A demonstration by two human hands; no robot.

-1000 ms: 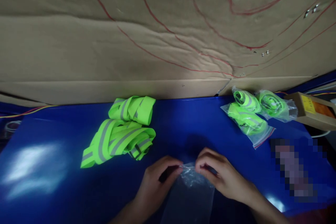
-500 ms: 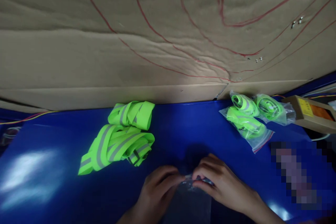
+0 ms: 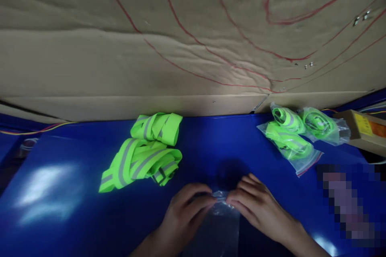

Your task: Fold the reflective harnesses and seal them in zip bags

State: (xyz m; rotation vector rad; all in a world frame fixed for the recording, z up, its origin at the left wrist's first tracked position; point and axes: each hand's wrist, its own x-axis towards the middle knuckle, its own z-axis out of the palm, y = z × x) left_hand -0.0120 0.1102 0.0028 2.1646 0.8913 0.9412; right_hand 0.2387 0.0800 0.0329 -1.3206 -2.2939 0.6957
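A clear plastic zip bag (image 3: 221, 225) lies on the blue table (image 3: 75, 209) in front of me. My left hand (image 3: 187, 213) pinches the left side of its top edge. My right hand (image 3: 256, 207) pinches the right side, fingers pressed together on the film. The bag's mouth is bunched between my fingertips. A loose pile of neon green straps with grey reflective stripes (image 3: 144, 150) lies just beyond my left hand.
Three clear bags holding rolled green straps (image 3: 297, 134) sit at the back right. A cardboard box (image 3: 366, 130) stands at the far right edge. A large cardboard sheet with red lines (image 3: 181, 40) rises behind the table. Wires (image 3: 39, 130) run at far left.
Both hands stay on the bag's top edge and have drawn slightly closer together, bunching the film between them. The view has shifted a little.
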